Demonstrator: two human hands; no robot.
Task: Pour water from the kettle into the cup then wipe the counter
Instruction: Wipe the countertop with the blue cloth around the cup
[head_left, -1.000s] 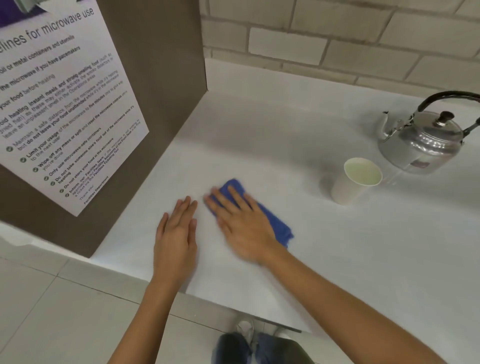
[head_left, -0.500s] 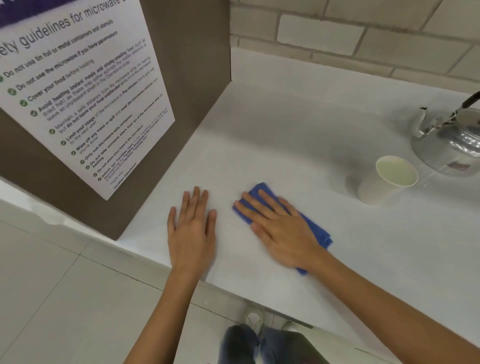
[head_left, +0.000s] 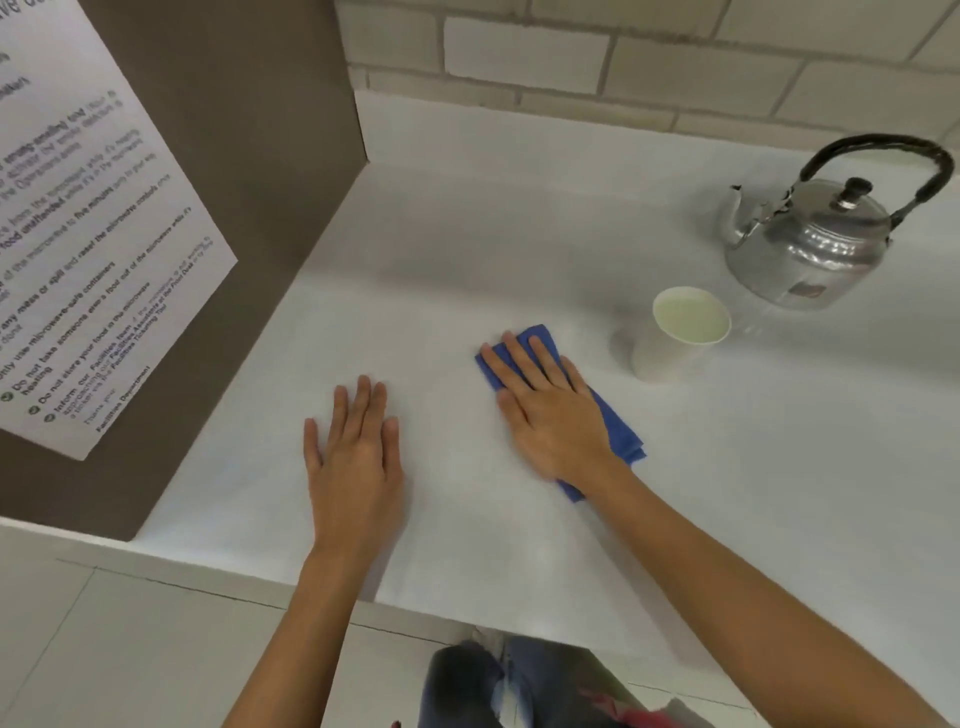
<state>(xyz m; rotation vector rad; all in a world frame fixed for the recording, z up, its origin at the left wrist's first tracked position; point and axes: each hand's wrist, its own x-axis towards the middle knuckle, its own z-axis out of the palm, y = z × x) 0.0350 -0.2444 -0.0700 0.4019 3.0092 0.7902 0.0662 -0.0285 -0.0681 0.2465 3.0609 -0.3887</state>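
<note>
White counter; cloth long axis diagonal under right hand.

Worktop runs back to a brick wall. Panel stands at worktop's left end, with a notice sheet on its face. Left hand flat on worktop near front edge, left of centre. Right hand just right of it and slightly further back, flat on a cloth; cloth lies on worktop, sticking out beyond the fingers and past the wrist side. Cup upright, right of and behind the cloth, not touching. Kettle behind-right of cup, just beside it, spout pointing left. Floor below front edge.
</note>
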